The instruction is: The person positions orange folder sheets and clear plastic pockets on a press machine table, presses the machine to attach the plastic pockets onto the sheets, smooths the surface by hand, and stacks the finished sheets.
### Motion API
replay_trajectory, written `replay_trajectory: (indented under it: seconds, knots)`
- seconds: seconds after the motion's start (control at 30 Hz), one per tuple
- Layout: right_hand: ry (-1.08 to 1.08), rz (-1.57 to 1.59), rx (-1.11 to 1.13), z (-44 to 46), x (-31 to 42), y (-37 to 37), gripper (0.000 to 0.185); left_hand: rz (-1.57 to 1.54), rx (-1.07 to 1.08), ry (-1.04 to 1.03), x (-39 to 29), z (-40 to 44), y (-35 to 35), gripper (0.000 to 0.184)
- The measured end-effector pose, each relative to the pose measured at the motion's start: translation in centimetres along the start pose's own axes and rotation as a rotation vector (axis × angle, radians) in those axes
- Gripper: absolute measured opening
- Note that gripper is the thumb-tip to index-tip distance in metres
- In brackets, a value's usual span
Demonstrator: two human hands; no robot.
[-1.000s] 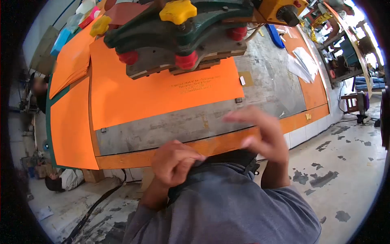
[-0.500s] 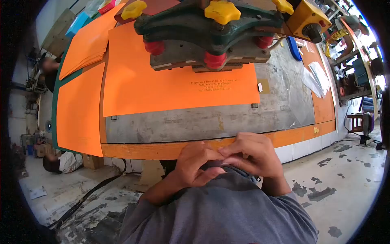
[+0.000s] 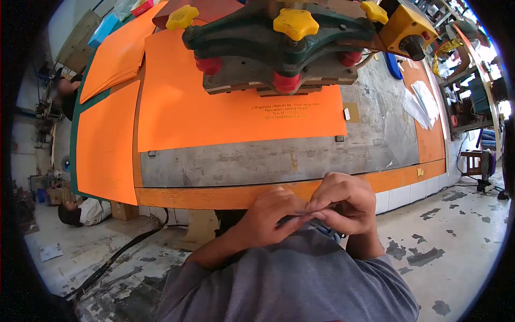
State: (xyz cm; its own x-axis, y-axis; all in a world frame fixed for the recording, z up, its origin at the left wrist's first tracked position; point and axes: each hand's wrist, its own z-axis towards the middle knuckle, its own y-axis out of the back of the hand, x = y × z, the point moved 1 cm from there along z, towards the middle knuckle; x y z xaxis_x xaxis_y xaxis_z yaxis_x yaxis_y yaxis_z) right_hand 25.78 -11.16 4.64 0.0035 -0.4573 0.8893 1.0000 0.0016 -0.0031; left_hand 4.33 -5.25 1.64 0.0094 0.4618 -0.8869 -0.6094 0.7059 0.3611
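Observation:
In front of my body, just over the table's near edge, both hands meet with their fingertips pinched together. My left hand (image 3: 271,214) is closed, thumb against the fingers. My right hand (image 3: 346,204) is closed too, its thumb and forefinger touching the left fingertips. Something thin and dark may lie between them, but it is too small to name. Beyond the hands, an orange paper sheet (image 3: 214,118) with printed lines of text lies on the grey metal plate (image 3: 225,169). Over its far part stands a dark green press head (image 3: 244,37) with yellow star knobs.
More orange sheets (image 3: 107,142) are stacked at the left. A yellow control box (image 3: 402,32) sits beside the press. Clear plastic pieces (image 3: 421,104) and a blue item (image 3: 392,65) lie at the right. Other people (image 3: 83,213) are at the left. A cable (image 3: 115,257) crosses the floor.
Both hands have shifted slightly to the right, and the fingertips have come closer together. The view has moved a little; the sheet and press stay in place.

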Motion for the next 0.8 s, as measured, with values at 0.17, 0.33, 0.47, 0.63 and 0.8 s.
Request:
replay_trajectory:
  seconds: [0.17,0.33,0.47,0.63,0.8]
  knots:
    - [0.006,-0.143,0.034,-0.2,0.8,0.9,0.015,0.029,-0.051,-0.039,-0.4,0.2,-0.4,0.023]
    - [-0.010,-0.101,0.052,-0.6,1.5,2.2,0.014,-0.041,0.048,0.039,-0.4,0.4,0.0,0.020]
    - [-0.018,-0.043,0.006,-0.7,1.7,2.0,0.018,-0.050,0.023,0.034,-0.5,0.4,-0.2,0.019]
    - [-0.041,-0.150,0.107,0.2,2.9,2.1,0.021,-0.079,0.065,0.124,-1.1,0.3,0.0,0.015]
    - [-0.064,-0.206,0.073,0.1,3.1,2.8,0.019,0.016,0.099,0.077,-0.7,-0.2,0.0,0.016]
